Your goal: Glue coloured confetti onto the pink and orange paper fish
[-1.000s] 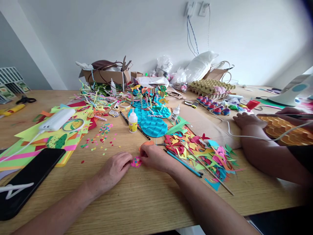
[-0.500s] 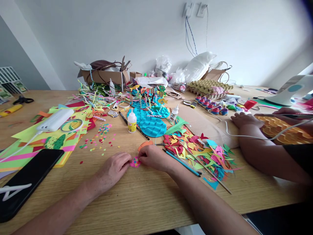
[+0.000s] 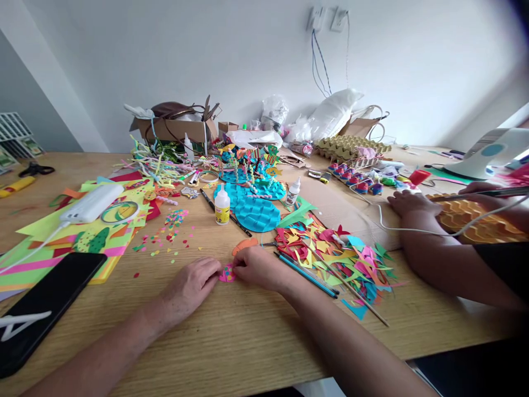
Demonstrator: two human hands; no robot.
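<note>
Between my hands lies a small pink paper cutout (image 3: 227, 273) with coloured dots, low on the wooden table. My left hand (image 3: 197, 282) has its fingers closed at the cutout's left edge. From the other side, my right hand (image 3: 254, 268) pinches its right edge; the fingertips partly cover it. Just behind the right hand is an orange paper piece (image 3: 244, 246), and scissors (image 3: 270, 243) show partly there. A glue bottle (image 3: 222, 207) with a yellow label stands behind the hands. Loose paper dots (image 3: 176, 220) are scattered to the left.
Paper scraps (image 3: 330, 248), pencils (image 3: 308, 275) and a wooden stick (image 3: 351, 286) lie at right. A black phone (image 3: 53, 309) and coloured sheets (image 3: 45, 242) are at left. Blue paper discs (image 3: 257, 214) sit behind. A co-worker's hand (image 3: 413, 205) rests by an orange egg tray (image 3: 463, 220).
The view has shifted very slightly. My hands stay at the pink cutout in nearly the same pose. The co-worker's hands have moved slightly over the orange tray.
</note>
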